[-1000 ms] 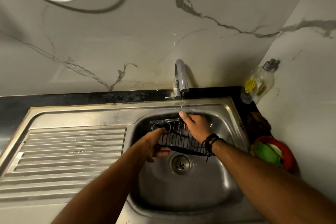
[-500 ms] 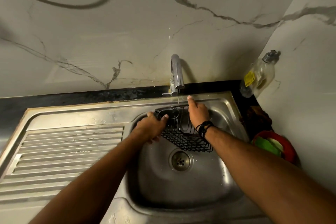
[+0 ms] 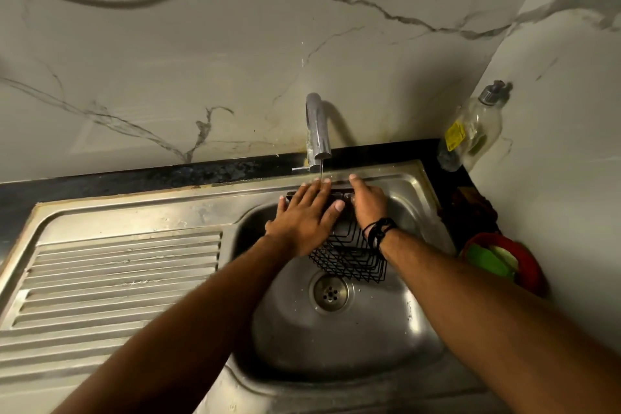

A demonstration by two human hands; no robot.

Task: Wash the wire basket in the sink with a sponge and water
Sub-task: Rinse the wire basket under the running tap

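A black wire basket [image 3: 349, 255] is held tilted inside the bowl of the stainless steel sink [image 3: 336, 339], toward the back wall, above and just behind the round drain [image 3: 331, 292]. The left hand [image 3: 304, 215] is laid flat over the left part of the basket's upper end, its fingers straight and spread, the fingertips reaching the sink's back rim. A thin stream of water [image 3: 321, 170] is seen falling from the curved chrome tap [image 3: 317, 131] onto those fingertips. The right hand [image 3: 368, 203] is set on the right side of the basket's upper end, with the index finger stretched toward the back rim; the other fingers are hidden behind the hand, so whether the wire is gripped cannot be told. A black cord bracelet [image 3: 378, 232] is worn on the right wrist. The ribbed draining board [image 3: 114, 282] is found to the left of the bowl. At the right corner, against the marble-patterned wall [image 3: 201, 60], a clear dish soap bottle [image 3: 470, 131] with a yellow label is leaned (its contents appear low), and nearer the camera a red holder [image 3: 531, 269] is seen with a green sponge [image 3: 489, 260] in it.
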